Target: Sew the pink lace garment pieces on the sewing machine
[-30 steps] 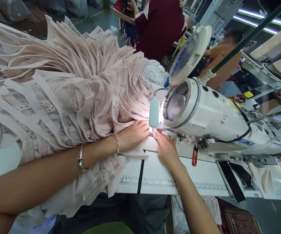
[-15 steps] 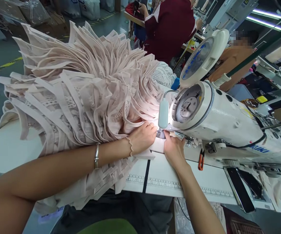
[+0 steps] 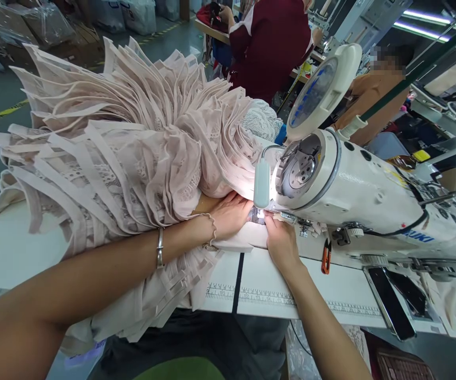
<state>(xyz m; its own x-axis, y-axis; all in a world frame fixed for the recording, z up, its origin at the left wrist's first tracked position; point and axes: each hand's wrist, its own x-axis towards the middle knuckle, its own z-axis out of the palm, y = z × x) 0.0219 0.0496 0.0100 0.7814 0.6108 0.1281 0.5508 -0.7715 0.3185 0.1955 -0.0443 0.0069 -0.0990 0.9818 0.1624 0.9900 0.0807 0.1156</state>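
Pale pink lace-trimmed garment pieces [image 3: 133, 174] lie heaped to the left of the sewing machine [image 3: 370, 184]. My left hand [image 3: 231, 215] rests with outstretched fingers on the pink fabric [image 3: 231, 243] just left of the needle area. On the other side, my right hand [image 3: 281, 237] has its thumb by the presser foot [image 3: 257, 215], seemingly pinching the fabric edge. Its other fingers are partly hidden beneath the machine head. A small lamp lights the spot between both hands.
Orange-handled thread snips [image 3: 326, 257] lie right of my right hand. A phone [image 3: 390, 303] sits near the table's front edge, where a printed ruler [image 3: 267, 298] runs. The raised round cover [image 3: 323, 89] stands above the machine head. Two other people are beyond the machine.
My left hand has gone from curled fingers to a flatter, stretched-out hold on the fabric. Cloth beside it has shifted, and the rotating part in the machine's open end looks different.
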